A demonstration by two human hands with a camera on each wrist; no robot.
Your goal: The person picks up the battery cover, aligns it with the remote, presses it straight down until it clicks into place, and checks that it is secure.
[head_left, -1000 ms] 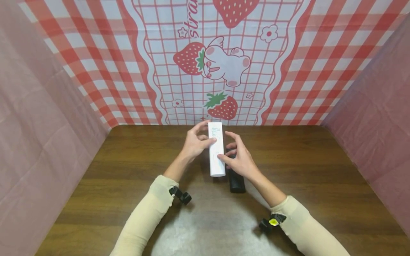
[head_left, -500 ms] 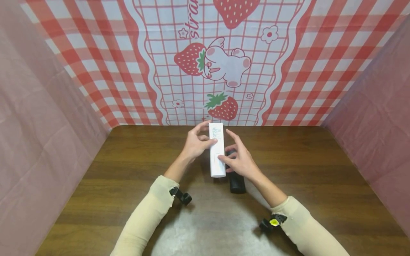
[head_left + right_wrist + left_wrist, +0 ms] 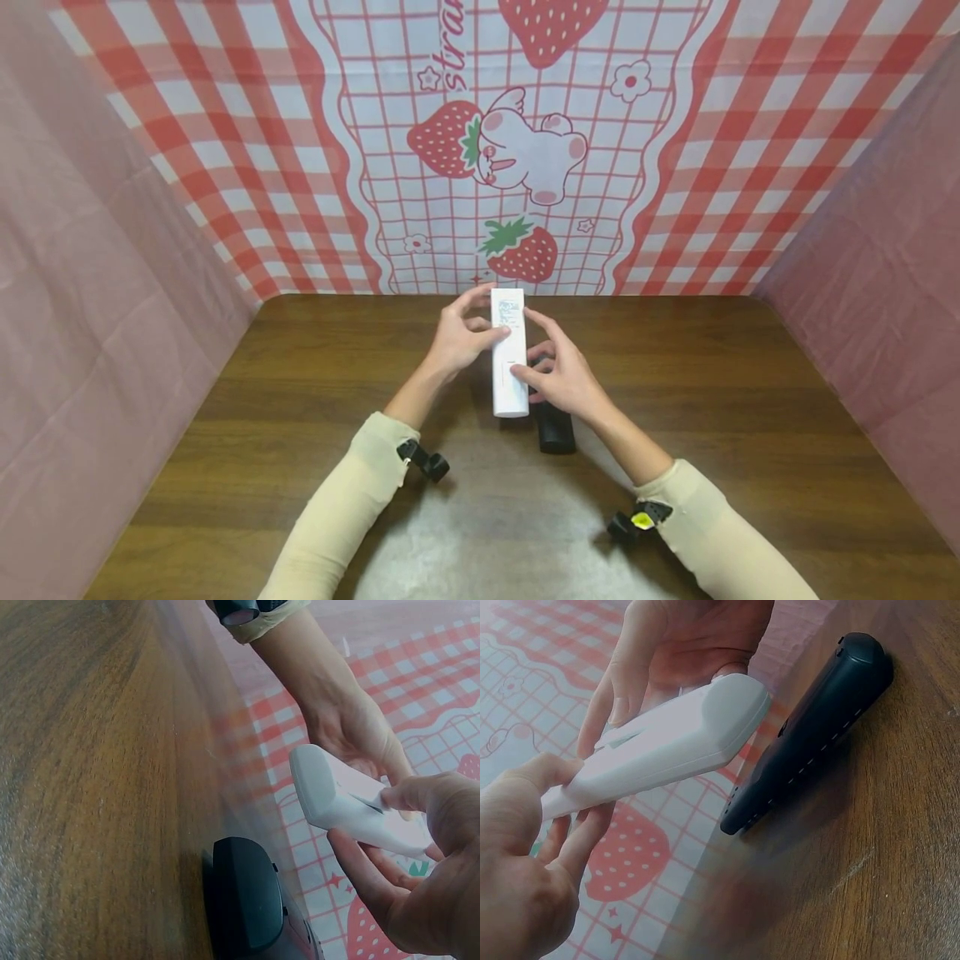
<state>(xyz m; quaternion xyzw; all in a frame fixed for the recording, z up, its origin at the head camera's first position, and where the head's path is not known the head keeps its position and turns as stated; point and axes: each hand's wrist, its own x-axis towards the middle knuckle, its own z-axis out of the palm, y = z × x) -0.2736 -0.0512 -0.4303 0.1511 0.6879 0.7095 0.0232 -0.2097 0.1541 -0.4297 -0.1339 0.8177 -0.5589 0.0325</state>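
Both hands hold a white remote control above the table, its back with small printed text turned up. My left hand pinches its left side, thumb on the printed face and fingers behind the far part. From the right, my right hand grips the nearer half, its thumb on the battery cover. In the right wrist view a dark gap shows along the cover beside the right thumb. Below the right hand a black remote control lies on the table, partly hidden by that hand in the head view.
The brown wooden table ends at a red-and-white checked strawberry cloth behind the hands. Pink curtains hang at both sides. Small black wrist cameras are strapped over the pale sleeves.
The white remote control has drifted very slightly right. My right index finger, held a little away from its edge half a second ago, is now at the edge. The black remote control stays put.
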